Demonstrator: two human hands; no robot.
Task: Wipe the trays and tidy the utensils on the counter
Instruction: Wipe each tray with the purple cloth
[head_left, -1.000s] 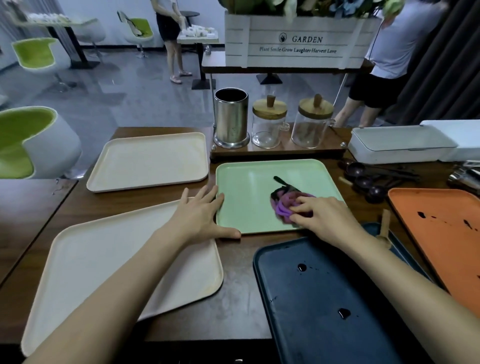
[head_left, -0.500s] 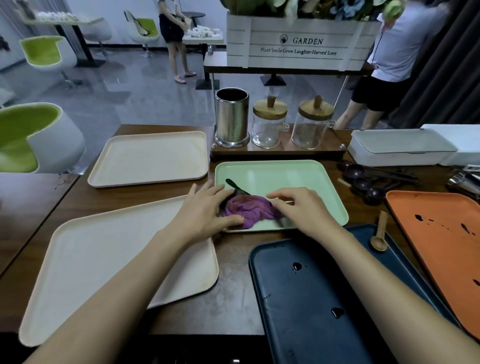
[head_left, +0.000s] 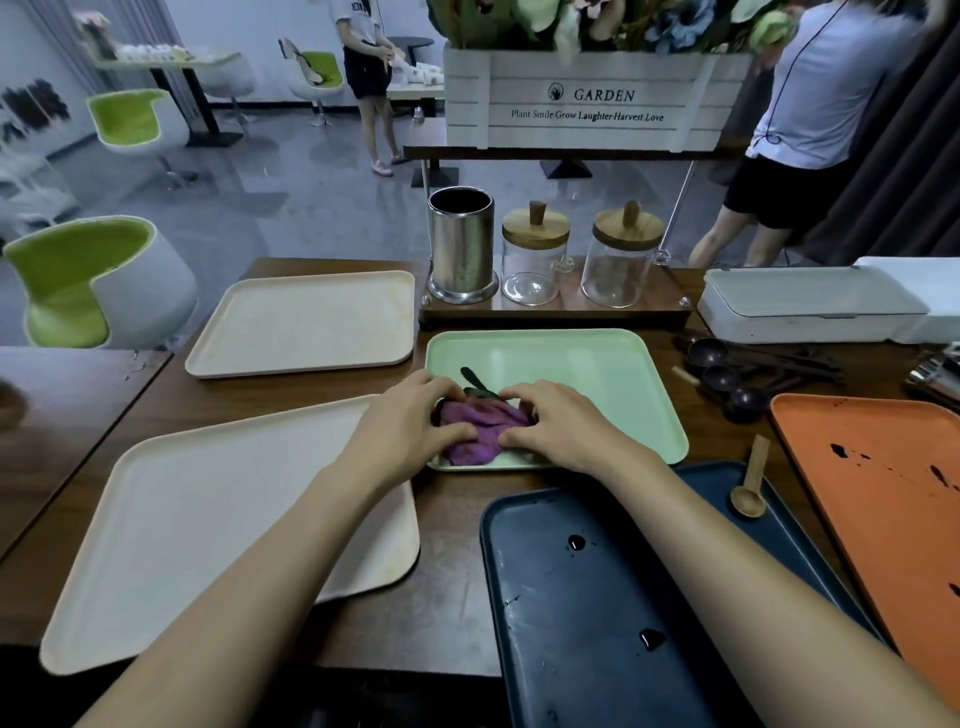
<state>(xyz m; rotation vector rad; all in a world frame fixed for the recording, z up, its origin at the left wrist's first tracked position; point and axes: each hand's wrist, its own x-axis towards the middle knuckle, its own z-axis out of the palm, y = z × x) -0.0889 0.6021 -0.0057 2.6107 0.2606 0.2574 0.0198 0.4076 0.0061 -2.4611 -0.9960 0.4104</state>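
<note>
A purple cloth (head_left: 480, 428) lies bunched at the near left corner of the green tray (head_left: 597, 374), with a dark streak just behind it. My left hand (head_left: 410, 421) and my right hand (head_left: 558, 423) both grip the cloth, one on each side, fingers curled over it. A dark blue tray (head_left: 587, 623) with dark spots sits near me on the right. An orange tray (head_left: 883, 467) with dark stains lies at the far right. Two cream trays (head_left: 208, 519) (head_left: 306, 322) lie to the left. A wooden spoon (head_left: 750, 491) rests on the blue tray's far corner.
A steel utensil cup (head_left: 461, 244) and two lidded glass jars (head_left: 535, 254) stand on a wooden stand behind the green tray. Dark spoons (head_left: 727, 374) lie right of it, before a white box (head_left: 810, 304). Two people stand beyond the counter.
My right hand dragged the cloth leftward across the green tray to its near left corner. My left hand moved from the tray's edge onto the cloth.
</note>
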